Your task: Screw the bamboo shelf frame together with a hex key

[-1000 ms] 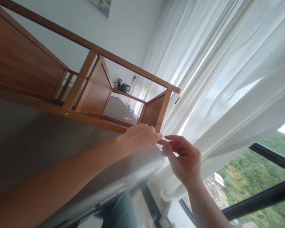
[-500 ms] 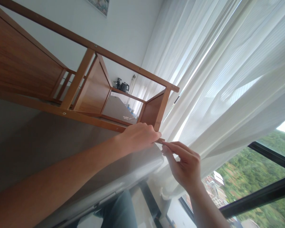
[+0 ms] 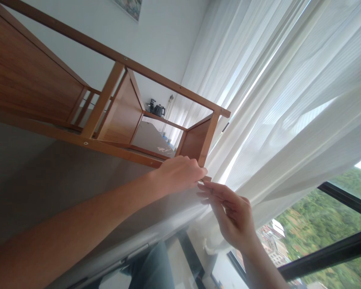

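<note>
A brown wooden shelf unit [image 3: 104,147] lies on its side on a grey surface [image 3: 87,180]. My left hand [image 3: 180,172] is closed around the end of its lower rail, beside the last cross-piece [image 3: 209,138]. Just beyond, my right hand [image 3: 233,212] has its thumb and fingertips together at the rail's tip [image 3: 208,179]. Something thin shows between the two hands, too small to name. Screw heads are visible along both rails.
White curtains [image 3: 258,100] hang just past the shelf's end. A window with a dark frame [image 3: 327,251] is at lower right. A black kettle [image 3: 159,110] stands in the background. My leg [image 3: 152,267] shows below the grey surface.
My right hand's fingers have shifted slightly left and changed their pinch at the rail's end. My left hand keeps its hold; the whole view has shifted slightly.
</note>
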`<state>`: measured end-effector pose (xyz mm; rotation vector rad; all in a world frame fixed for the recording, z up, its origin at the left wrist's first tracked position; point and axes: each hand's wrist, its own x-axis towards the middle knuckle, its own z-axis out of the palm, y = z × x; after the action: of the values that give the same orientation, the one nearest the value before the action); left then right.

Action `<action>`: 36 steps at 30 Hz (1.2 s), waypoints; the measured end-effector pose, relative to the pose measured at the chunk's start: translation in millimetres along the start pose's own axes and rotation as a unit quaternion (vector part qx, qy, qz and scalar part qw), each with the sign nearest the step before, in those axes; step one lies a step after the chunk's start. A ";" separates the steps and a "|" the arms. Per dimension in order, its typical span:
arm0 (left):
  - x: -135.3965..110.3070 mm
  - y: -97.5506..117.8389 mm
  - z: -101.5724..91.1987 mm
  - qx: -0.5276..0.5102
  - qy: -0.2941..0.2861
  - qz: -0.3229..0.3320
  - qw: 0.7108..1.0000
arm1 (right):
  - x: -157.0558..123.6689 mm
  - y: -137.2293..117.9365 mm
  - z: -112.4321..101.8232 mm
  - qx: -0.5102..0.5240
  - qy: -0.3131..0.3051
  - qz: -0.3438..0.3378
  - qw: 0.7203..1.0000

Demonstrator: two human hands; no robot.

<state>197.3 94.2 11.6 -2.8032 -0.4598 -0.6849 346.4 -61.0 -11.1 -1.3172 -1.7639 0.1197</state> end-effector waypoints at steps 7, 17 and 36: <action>-1.4 -1.6 -2.2 0.004 0.006 0.019 1.000 | -4.3 3.3 -4.9 -0.017 -0.018 0.017 1.000; -1.7 -0.4 -2.1 0.007 0.010 0.019 1.000 | 10.6 3.0 5.0 -0.069 0.091 -0.046 0.992; -2.2 -1.2 -2.8 0.009 0.006 0.022 1.000 | 12.2 14.4 5.3 -0.013 0.166 -0.019 0.986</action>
<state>193.9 93.9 13.1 -2.7819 -0.3974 -0.6856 352.7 -42.9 -14.9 -1.2409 -1.5099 -0.1381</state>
